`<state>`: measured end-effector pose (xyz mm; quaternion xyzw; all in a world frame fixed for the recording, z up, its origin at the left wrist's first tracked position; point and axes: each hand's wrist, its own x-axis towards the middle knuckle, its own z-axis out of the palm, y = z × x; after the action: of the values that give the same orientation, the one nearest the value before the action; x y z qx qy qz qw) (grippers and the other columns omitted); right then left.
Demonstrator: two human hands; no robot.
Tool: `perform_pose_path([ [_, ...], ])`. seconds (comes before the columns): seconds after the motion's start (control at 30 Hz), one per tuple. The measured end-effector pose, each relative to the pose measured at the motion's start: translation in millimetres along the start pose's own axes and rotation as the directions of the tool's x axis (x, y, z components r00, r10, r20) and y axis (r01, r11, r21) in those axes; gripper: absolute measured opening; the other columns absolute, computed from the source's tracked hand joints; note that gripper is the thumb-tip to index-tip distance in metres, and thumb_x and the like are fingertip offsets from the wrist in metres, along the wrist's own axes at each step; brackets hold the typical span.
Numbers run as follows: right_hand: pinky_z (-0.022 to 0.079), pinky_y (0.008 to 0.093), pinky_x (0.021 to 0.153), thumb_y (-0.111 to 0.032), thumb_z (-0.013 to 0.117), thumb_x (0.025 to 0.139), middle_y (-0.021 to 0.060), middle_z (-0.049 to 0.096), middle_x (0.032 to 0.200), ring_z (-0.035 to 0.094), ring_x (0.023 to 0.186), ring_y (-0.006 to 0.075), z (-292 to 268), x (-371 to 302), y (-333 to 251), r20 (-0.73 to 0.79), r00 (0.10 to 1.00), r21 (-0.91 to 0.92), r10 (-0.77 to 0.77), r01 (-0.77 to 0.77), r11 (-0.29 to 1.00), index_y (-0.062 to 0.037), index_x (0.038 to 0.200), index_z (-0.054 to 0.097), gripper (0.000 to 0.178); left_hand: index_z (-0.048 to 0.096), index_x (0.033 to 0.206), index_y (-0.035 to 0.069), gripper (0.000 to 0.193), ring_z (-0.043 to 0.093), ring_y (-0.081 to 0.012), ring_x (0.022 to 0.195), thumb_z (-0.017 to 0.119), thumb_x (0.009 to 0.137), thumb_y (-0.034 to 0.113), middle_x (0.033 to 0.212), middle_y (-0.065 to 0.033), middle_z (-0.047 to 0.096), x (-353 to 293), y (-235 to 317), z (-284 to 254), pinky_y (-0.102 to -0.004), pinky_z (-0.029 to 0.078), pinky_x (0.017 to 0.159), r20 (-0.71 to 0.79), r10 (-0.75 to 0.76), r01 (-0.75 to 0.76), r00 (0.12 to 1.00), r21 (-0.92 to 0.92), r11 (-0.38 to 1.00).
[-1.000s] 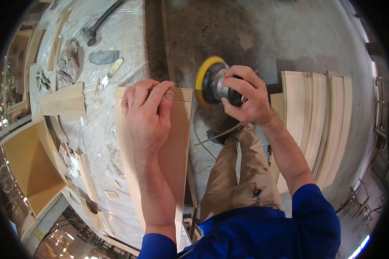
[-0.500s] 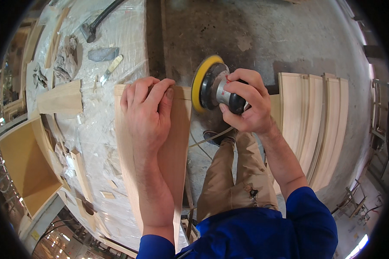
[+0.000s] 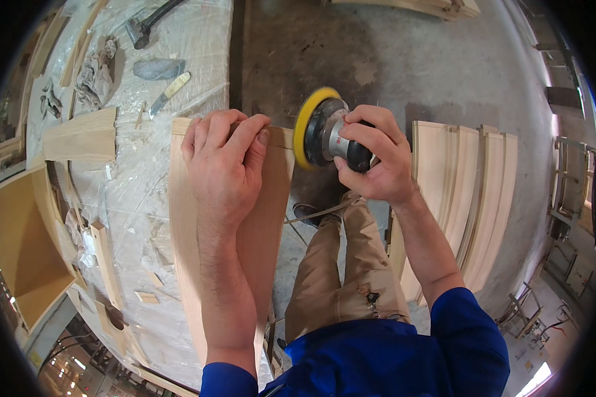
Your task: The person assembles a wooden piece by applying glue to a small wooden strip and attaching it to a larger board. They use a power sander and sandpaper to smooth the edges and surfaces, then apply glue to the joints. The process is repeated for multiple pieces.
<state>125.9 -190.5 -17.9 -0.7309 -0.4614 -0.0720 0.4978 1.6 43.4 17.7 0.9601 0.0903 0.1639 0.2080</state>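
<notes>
My right hand (image 3: 377, 152) is wrapped round a sander (image 3: 330, 132) with a round yellow pad, black collar and silver body. The sander is tipped on its side, its pad facing left toward the far right corner of a pale wooden panel (image 3: 269, 198). Whether pad and wood touch, I cannot tell. Fingers curled over the panel's far end, my left hand (image 3: 224, 165) grips it, and my forearm lies along the wood. The panel rests at the right edge of a plastic-covered bench (image 3: 198, 79).
On the bench lie a hammer (image 3: 139, 32), a grey block (image 3: 159, 69), a utility knife (image 3: 170, 94), crumpled rags (image 3: 96, 76) and wood offcuts (image 3: 81, 135). An open wooden box (image 3: 26, 245) stands at left. Stacked boards (image 3: 463, 198) are on my right, above a concrete floor (image 3: 404, 59).
The whole view has shifted slightly, so bench items and stacked boards appear farther left. Both hands keep their holds, and the sander stays by the panel's corner.
</notes>
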Motion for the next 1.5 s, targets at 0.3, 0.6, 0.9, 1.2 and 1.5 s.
perform_pose_path([
  [0.3,0.054,0.0408,0.099,0.003,0.083,0.069,0.0155,0.067,0.123,0.067,0.112,0.0301,-22,-5,1,-0.074,0.991,-0.013,0.113,-0.114,0.993,-0.0047,0.121,0.071,0.055,0.08,0.114,0.017,0.017,0.065,-0.0248,0.114,0.077,0.097,0.021,0.113,-0.001,0.067,-1,0,2,-0.047,0.043,0.112,-0.034,-0.004,0.003,0.999,-0.027,1.0],
  [0.6,0.052,0.0402,0.101,0.002,0.086,0.072,0.0147,0.066,0.12,0.066,0.114,0.03,-64,24,15,-0.238,0.914,-0.115,0.328,-0.362,0.925,-0.0032,0.124,0.069,0.055,0.077,0.112,0.018,0.017,0.063,-0.0267,0.114,0.077,0.095,0.02,0.11,-0.0025,0.066,2,-3,-2,-0.0483,0.042,0.109,-0.105,0.006,-0.012,0.994,-0.053,0.999],
  [0.9,0.054,0.0389,0.1,-0.005,0.085,0.076,0.0141,0.068,0.117,0.069,0.11,0.032,-50,179,62,-0.104,0.979,-0.268,0.177,-0.199,0.943,-0.0043,0.122,0.07,0.049,0.08,0.09,0.013,0.029,0.069,-0.0295,0.099,0.068,0.103,0.037,0.092,-0.0087,0.072,40,16,-12,-0.0476,0.044,0.102,0.214,-0.072,0.062,0.974,0.054,0.997],
  [1.2,0.057,0.0443,0.1,-0.024,0.082,0.075,0.0143,0.076,0.12,0.072,0.11,0.0368,59,409,116,0.126,0.98,-0.31,0.153,-0.108,0.945,-0.0104,0.123,0.075,0.051,0.073,0.072,0.012,0.044,0.068,-0.0267,0.076,0.065,0.107,0.037,0.074,-0.0058,0.07,48,5,-32,-0.0424,0.045,0.082,0.278,-0.079,0.102,0.957,-0.069,0.992],
  [1.5,0.061,0.0526,0.087,-0.026,0.081,0.071,0.0328,0.076,0.104,0.076,0.103,0.0464,182,509,182,0.42,0.907,-0.285,-0.024,0.157,0.946,-0.0005,0.111,0.074,0.048,0.071,0.07,0.01,0.039,0.068,-0.0242,0.077,0.069,0.105,0.029,0.075,-0.004,0.07,48,-26,-60,-0.0393,0.047,0.086,0.2,-0.301,0.318,0.932,-0.056,0.946],
])
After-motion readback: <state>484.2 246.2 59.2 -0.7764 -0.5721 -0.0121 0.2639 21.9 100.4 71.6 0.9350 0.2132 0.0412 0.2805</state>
